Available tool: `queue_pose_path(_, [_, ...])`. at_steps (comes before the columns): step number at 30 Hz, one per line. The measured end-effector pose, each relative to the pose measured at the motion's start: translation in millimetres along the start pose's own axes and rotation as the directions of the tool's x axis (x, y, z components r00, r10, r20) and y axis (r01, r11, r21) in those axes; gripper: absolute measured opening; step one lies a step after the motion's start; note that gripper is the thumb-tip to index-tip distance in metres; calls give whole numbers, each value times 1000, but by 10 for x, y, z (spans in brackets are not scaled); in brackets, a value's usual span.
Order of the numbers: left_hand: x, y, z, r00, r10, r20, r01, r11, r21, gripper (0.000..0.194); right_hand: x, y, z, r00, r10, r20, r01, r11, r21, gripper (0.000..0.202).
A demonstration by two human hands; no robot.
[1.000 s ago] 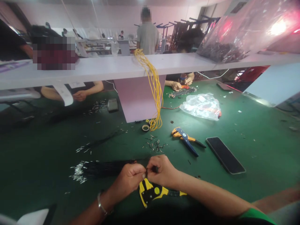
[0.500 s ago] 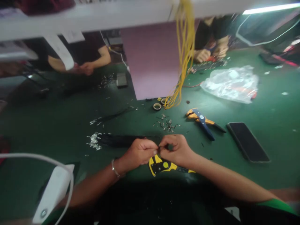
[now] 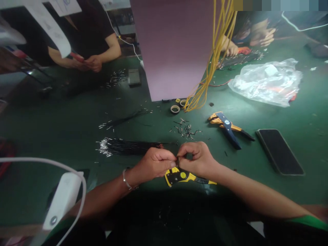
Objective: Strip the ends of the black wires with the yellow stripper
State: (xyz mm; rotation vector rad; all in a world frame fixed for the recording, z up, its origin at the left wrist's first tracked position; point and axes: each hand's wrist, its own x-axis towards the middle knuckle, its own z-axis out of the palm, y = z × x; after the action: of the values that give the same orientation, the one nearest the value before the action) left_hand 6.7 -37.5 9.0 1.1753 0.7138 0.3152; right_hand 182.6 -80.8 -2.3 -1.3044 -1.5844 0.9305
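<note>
My left hand (image 3: pixel 156 164), with a bracelet at its wrist, is closed in a pinch of thumb and forefinger. Its tips meet those of my right hand (image 3: pixel 196 160), which is also pinched. Whatever lies between the fingertips is too small to make out. Just beneath both hands is a yellow and black wire stripper (image 3: pixel 182 176). Beyond my left hand lies a bundle of black wires (image 3: pixel 128 147) with shiny ends at the left. Small black and silver scraps (image 3: pixel 187 130) are scattered beyond my right hand.
Blue-orange pliers (image 3: pixel 227 124) and a phone (image 3: pixel 280 151) lie right. Yellow wires (image 3: pixel 211 75) hang beside a pink panel (image 3: pixel 174 51). Also here are tape rolls (image 3: pixel 175 109), a plastic bag (image 3: pixel 268 82), a white device (image 3: pixel 64 198) and other people's hands (image 3: pixel 94 63) across the table.
The camera view has tilted down and shifted, so the table objects appear higher and the far ones larger. Both hands remain pinched together at nearly the same place.
</note>
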Motion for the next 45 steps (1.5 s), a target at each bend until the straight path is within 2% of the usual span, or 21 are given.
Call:
queue_pose_path(2, [-2, -5, -7, 1000, 13, 8, -14, 999, 38, 18, 11, -15, -13, 993, 112, 27, -114, 990, 84, 11])
queue_pose_path(4, [-6, -4, -16, 1000, 22, 9, -22, 998, 60, 18, 30, -27, -27, 963, 254, 85, -267, 938, 220, 10])
queue_pose_path(6, [-9, -5, -31, 1000, 26, 5, -26, 999, 33, 17, 51, -25, -36, 912, 367, 182, -410, 834, 370, 9])
queue_pose_path(8, [-7, -8, -50, 1000, 27, 6, -26, 999, -45, 15, 68, -9, -39, 876, 401, 270, -483, 722, 495, 8])
queue_pose_path(12, [9, -11, -76, 1000, 0, 12, 2, 975, -223, 13, 73, 27, -42, 878, 340, 336, -478, 613, 629, 8])
queue_pose_path(19, [27, 21, -72, 999, -38, 32, 47, 933, -358, 7, 83, 9, -69, 870, 312, 382, -493, 567, 660, 8])
queue_pose_path(24, [36, 28, -88, 998, -47, 42, 59, 932, -357, 8, 106, -1, -68, 863, 287, 416, -505, 516, 691, 5])
queue_pose_path(31, [49, 22, -104, 998, -39, 48, 54, 932, -357, 8, 110, 13, -70, 857, 251, 451, -514, 495, 701, 5])
queue_pose_path(39, [49, 1, -127, 997, -26, 75, 48, 952, -301, 11, 107, 53, -76, 875, 183, 448, -473, 519, 712, 5])
queue_pose_path(45, [45, 9, -115, 998, -46, 33, 53, 963, -264, 13, 117, 53, -101, 877, 168, 450, -464, 539, 703, 7])
